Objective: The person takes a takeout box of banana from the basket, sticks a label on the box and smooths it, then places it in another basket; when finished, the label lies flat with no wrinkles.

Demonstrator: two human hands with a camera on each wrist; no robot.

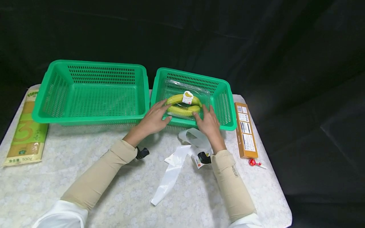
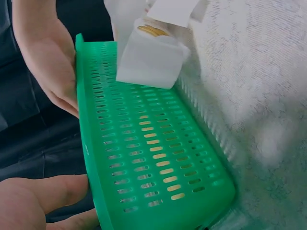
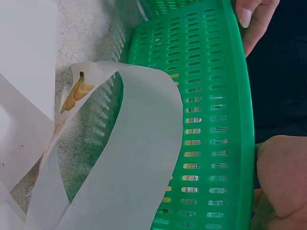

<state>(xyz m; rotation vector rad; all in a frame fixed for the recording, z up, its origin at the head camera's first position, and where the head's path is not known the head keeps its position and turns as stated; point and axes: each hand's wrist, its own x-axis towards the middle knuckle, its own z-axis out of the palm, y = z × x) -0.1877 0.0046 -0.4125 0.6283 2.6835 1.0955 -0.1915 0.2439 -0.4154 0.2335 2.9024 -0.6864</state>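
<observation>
Two yellow bananas lie in a clear plastic box with a white banana label on top. The box sits inside the smaller green basket. My left hand reaches over the basket's near rim, its fingertips at the box's left side. At the box's near right corner is my right hand, fingers spread and thumb near the lower banana. In the left wrist view, the left thumb shows beside the green rim. The basket wall hides the fingertips in both wrist views.
A larger green basket stands to the left. Curled white label strip lies in front of the small basket. A yellow-green 500g packet is at far left; an orange-brown box and a red lollipop are at right.
</observation>
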